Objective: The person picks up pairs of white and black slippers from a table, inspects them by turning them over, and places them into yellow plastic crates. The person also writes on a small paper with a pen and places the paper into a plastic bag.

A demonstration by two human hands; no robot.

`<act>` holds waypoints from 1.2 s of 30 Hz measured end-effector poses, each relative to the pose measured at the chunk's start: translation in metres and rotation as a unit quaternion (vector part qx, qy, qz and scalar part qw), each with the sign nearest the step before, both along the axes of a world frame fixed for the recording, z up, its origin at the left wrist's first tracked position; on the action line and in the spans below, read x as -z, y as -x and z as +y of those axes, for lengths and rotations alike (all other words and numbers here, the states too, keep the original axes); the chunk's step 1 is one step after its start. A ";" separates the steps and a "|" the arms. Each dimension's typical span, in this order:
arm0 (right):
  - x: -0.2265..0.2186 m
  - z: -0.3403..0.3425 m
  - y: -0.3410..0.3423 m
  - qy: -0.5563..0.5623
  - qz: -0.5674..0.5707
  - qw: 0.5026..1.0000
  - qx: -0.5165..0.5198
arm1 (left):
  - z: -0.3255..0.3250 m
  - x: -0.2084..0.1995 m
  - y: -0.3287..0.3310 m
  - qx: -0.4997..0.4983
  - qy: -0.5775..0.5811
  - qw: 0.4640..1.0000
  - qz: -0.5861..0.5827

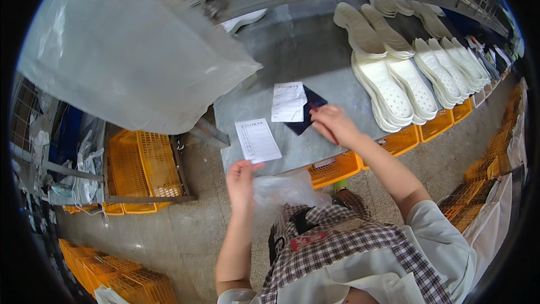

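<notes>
A printed white paper slip (258,139) is at the left front of the grey table. My left hand (240,184) is closed at its lower edge, thumb and fingers pinched together there. A second white slip (288,102), creased at its right side, lies farther back, partly over a dark blue sheet (300,127). My right hand (336,123) is closed around a red pen (333,137) above the right edge of the dark sheet. Part of the pen is hidden by my fingers.
Stacks of cream shoe soles (388,87) stand along the table's right side. A large translucent plastic sheet (135,50) hangs at the left. Crumpled clear plastic (289,188) hangs at the front edge. Orange crates (336,170) sit under the table, with more crates (143,163) at left.
</notes>
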State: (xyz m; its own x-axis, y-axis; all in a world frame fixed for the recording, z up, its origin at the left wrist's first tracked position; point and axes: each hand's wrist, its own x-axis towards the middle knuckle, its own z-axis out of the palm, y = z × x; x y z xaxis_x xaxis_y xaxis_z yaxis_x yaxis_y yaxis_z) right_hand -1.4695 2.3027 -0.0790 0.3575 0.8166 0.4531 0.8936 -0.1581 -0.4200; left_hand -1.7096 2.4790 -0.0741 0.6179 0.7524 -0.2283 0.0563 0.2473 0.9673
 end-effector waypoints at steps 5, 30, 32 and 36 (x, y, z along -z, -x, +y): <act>-0.016 0.011 0.020 -0.182 0.264 0.946 0.054 | -0.036 0.021 0.023 0.141 -0.039 0.982 0.115; 0.035 0.099 0.082 -0.018 0.507 0.861 0.015 | -0.013 0.035 0.032 0.171 -0.605 0.762 0.156; 0.038 0.098 0.083 -0.029 0.456 0.889 0.009 | -0.013 0.037 0.033 0.170 -0.603 0.765 0.151; 0.039 0.098 0.083 -0.039 0.476 0.878 0.021 | -0.012 0.040 0.033 0.166 -0.596 0.773 0.140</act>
